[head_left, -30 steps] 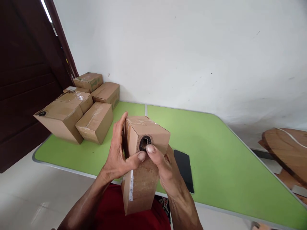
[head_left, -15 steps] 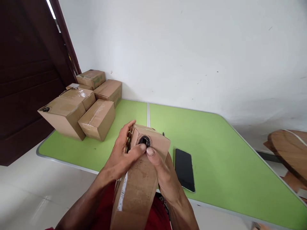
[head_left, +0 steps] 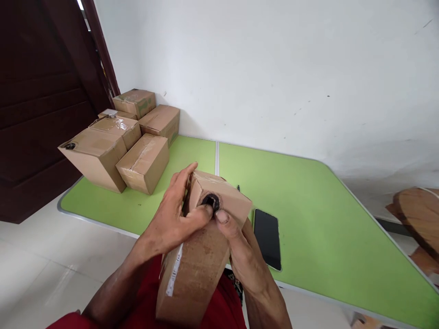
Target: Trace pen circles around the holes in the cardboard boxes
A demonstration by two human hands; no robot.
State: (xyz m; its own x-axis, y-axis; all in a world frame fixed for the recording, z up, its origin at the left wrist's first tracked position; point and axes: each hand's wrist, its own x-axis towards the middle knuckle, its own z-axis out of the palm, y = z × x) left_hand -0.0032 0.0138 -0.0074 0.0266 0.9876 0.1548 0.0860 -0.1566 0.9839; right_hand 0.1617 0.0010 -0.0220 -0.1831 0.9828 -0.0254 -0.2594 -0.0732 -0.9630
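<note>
I hold a tall brown cardboard box [head_left: 195, 269] in front of my chest, tilted with its top end away from me. My left hand [head_left: 171, 219] wraps round its left side, thumb pressed at a dark round hole [head_left: 210, 201] near the top edge. My right hand [head_left: 240, 251] grips the right side, its thumb also at the hole. A white label strip runs down the box's left edge. The box hangs over the near edge of a green table [head_left: 308, 219].
A black phone [head_left: 267, 237] lies flat on the table just right of the box. Several taped cardboard boxes [head_left: 120, 141] are piled at the table's far left corner by a dark wooden door [head_left: 37, 91]. A round wooden board [head_left: 418, 219] sits at the right.
The box has tipped further forward and down, showing more of its long face. Both thumbs have closed in on the dark hole. The camera view has shifted slightly left.
</note>
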